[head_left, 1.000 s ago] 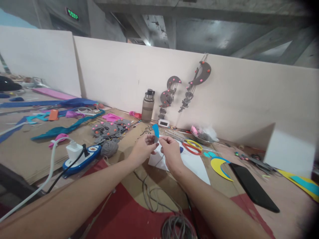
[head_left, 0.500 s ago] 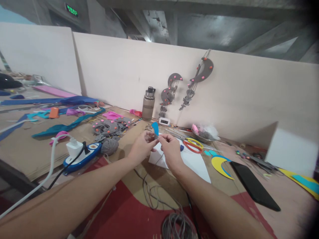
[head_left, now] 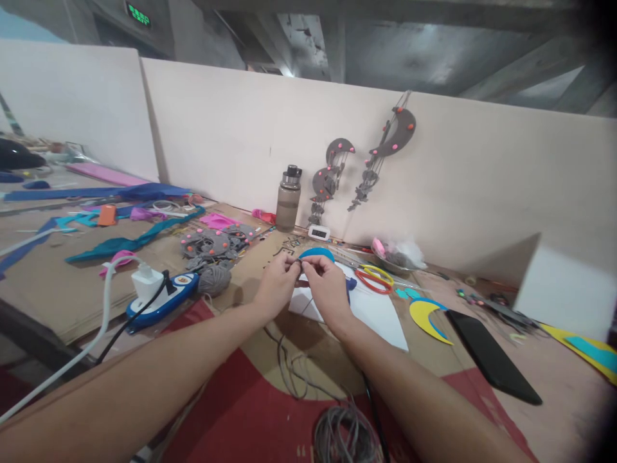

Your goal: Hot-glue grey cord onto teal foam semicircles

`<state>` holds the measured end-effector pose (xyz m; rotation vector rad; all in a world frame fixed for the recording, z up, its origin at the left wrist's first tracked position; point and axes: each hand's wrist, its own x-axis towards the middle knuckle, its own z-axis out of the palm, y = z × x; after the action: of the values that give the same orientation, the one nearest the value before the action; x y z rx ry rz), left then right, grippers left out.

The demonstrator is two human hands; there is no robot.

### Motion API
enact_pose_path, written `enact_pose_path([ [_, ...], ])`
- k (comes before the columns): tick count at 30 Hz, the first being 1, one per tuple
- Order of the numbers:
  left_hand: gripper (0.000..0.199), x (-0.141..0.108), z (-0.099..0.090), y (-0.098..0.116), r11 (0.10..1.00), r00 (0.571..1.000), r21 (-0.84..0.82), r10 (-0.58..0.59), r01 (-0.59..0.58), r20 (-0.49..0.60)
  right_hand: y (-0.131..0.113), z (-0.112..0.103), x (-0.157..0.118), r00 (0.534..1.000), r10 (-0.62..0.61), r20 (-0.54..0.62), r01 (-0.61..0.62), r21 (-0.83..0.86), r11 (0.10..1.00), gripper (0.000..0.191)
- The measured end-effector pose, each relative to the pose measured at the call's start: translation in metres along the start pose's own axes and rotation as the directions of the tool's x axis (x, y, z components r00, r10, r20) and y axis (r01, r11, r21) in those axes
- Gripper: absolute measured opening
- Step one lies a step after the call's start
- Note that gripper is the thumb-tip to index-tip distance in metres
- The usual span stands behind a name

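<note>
Left hand [head_left: 279,283] and right hand [head_left: 328,286] meet over the far left corner of the white sheet [head_left: 376,318] on the tabletop [head_left: 563,392]; left grip is pinched on the blue piece [head_left: 317,253], held part hidden by fingers; right grip is right up against it, but its fingertips overlap the left's, so cannot tell whether it's closed on anything. Blue piece shows as a curved arc past the right knuckles, at the sheet's far left corner; grey cord [head_left: 307,305] trails below the hands over the sheet; a loose cord coil [head_left: 328,431] lies on the near side of the sheet. Dark blue object [head_left: 351,283] is at the sheet's far side, partly behind the right hand, type unclear; scissors [head_left: 383,280] with red and yellow handles sit at its far right; yellow-and-blue crescent [head_left: 421,315], then black phone [head_left: 494,357], to its right; bottle [head_left: 288,206] and bowl [head_left: 395,262] beyond it; yarn ball [head_left: 214,280] and blue power strip [head_left: 168,305] off to its left.
</note>
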<state>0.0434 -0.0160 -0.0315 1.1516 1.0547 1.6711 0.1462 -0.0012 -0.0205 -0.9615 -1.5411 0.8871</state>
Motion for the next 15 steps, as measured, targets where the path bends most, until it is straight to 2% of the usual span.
enact_pose_path([
  [5, 0.013, 0.0028, -0.0036, 0.0031, 0.994, 0.999, -0.103, -0.033, 0.033, 0.002, -0.0008, -0.0015, 0.0006, 0.994, -0.073, -0.080, 0.066, -0.083, 0.994, 0.014],
  [9, 0.017, 0.0025, -0.0051, 0.0058, 0.977, 0.996, -0.194, -0.077, 0.083, 0.042, -0.0005, -0.0033, 0.0022, 0.996, -0.067, -0.064, 0.064, -0.054, 0.996, 0.014],
  [15, 0.018, 0.0017, -0.0073, 0.0060, 0.961, 0.995, -0.257, -0.089, 0.099, 0.051, -0.0004, -0.0040, 0.0022, 0.996, -0.065, -0.061, 0.062, -0.042, 0.997, 0.013],
])
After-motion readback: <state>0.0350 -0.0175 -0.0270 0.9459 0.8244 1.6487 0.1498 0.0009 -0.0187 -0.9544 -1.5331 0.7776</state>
